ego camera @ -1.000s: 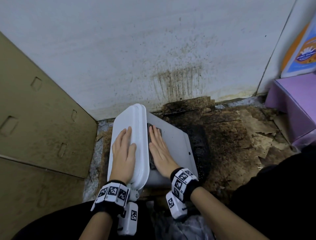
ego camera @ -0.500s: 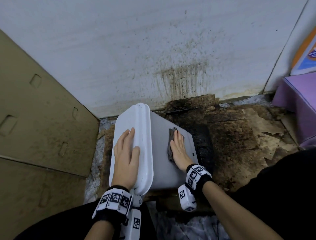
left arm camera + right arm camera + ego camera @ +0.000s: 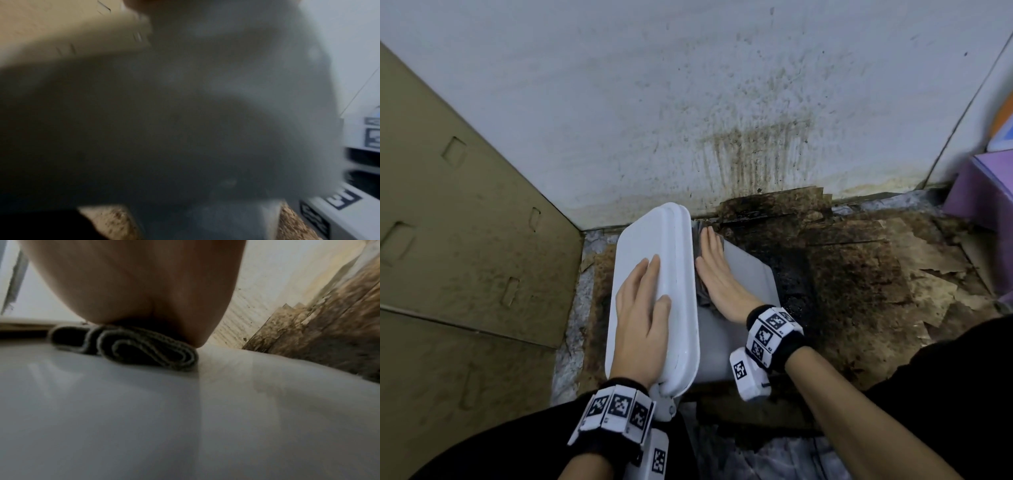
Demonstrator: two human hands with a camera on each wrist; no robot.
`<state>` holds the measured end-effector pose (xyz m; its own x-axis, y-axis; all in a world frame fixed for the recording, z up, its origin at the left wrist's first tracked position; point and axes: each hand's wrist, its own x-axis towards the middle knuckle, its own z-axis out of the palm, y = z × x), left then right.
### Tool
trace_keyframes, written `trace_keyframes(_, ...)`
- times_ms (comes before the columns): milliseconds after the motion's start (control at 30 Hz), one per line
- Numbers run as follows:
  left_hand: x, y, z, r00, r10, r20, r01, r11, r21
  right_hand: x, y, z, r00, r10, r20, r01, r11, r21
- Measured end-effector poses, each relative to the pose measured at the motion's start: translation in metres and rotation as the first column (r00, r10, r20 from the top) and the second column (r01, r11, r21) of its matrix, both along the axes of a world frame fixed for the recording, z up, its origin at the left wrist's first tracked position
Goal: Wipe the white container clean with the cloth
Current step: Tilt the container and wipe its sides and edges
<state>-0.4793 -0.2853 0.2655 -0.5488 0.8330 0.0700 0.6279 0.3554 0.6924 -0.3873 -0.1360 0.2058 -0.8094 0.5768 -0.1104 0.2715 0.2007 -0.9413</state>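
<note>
The white container (image 3: 748, 281) lies on its side on the floor, its lid (image 3: 654, 240) turned to the left. My left hand (image 3: 642, 308) rests flat on the lid with straight fingers. My right hand (image 3: 714, 270) lies flat on the container's upper side wall, close to the lid, and presses a folded grey cloth (image 3: 698, 236) against it. In the right wrist view the palm (image 3: 144, 285) sits on the folded cloth (image 3: 144, 350) on the white wall (image 3: 185, 418). The left wrist view is blurred and dark.
A stained white wall (image 3: 688, 102) stands just behind the container. Brown cardboard panels (image 3: 458, 240) close off the left. Dirty, torn cardboard (image 3: 859, 274) covers the floor to the right, with a purple box (image 3: 983, 192) at the far right.
My right hand with the cloth slid from the wall's right edge back to the lid and farther from me. The left hand stayed on the lid.
</note>
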Motion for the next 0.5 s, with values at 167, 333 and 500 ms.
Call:
trace_keyframes(167, 0.000, 0.000, -0.001, 1.000, -0.016, -0.008, 0.016, 0.999, 0.028, 0.008, 0.022, -0.028, 0.996, -0.045, 0.070, 0.049, 0.997, -0.051)
trace_keyframes(333, 0.001, 0.001, 0.000, 1.000, -0.011, 0.004, 0.011, 0.999, 0.037, 0.027, 0.039, -0.068, 0.974, -0.111, 0.195, 0.140, 0.981, -0.137)
trace_keyframes(500, -0.002, 0.001, -0.003, 1.000, -0.022, 0.020, 0.022, 0.999, 0.049, 0.035, 0.052, -0.083, 0.956, -0.158, 0.247, 0.206, 0.962, -0.180)
